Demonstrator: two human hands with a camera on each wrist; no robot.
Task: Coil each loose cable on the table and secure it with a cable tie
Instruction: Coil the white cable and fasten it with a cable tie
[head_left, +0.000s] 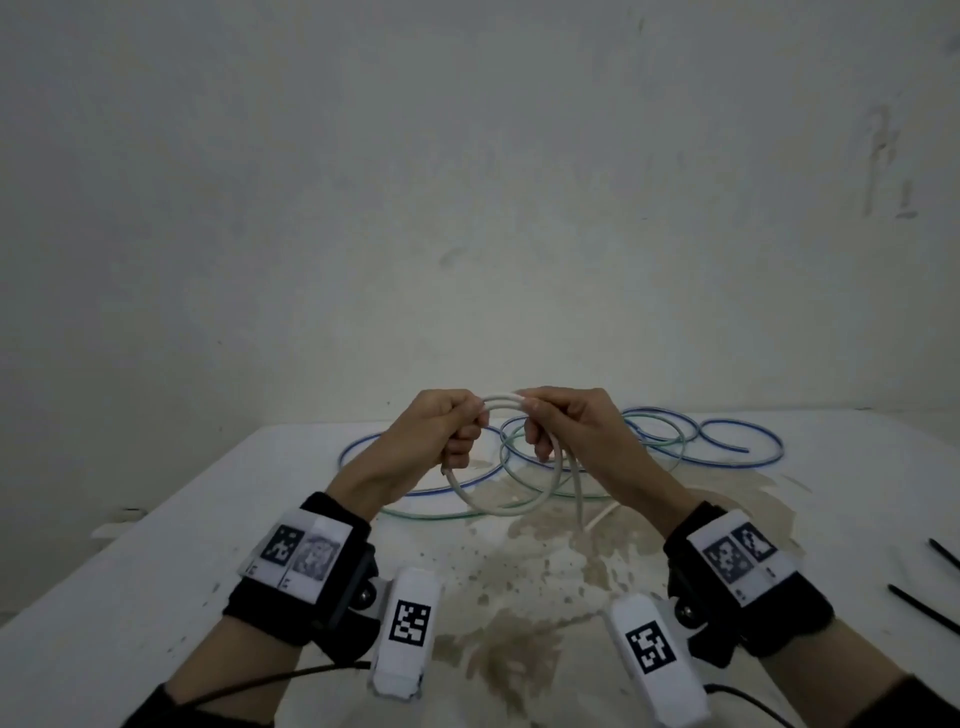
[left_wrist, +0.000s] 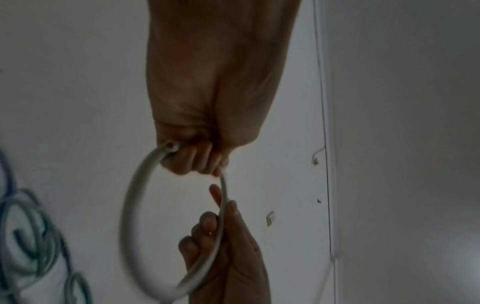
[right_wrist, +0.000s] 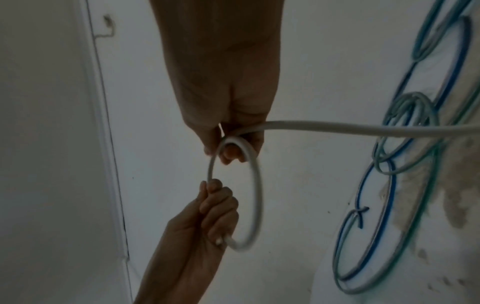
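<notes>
Both hands, left (head_left: 441, 426) and right (head_left: 566, 423), gripping white cable (head_left: 519, 506), seemingly one loop, above table (head_left: 156, 545)

Stained white table (head_left: 156, 545): cables (head_left: 737, 441), ties (head_left: 922, 605).

The cable (head_left: 524, 506) held up in a loop is off-white; behind it lie a blue cable (head_left: 748, 457) and a pale green cable (head_left: 441, 515). The white table (head_left: 156, 545) carries brown blotchy stains, with black cable ties (head_left: 924, 608) at its right edge. Black wristbands (head_left: 291, 608) bear white tags with black-and-white square codes.

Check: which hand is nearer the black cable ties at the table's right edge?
Right. The right hand grips the white cable on the side of the cable ties; the left hand grips it farther away.
</notes>
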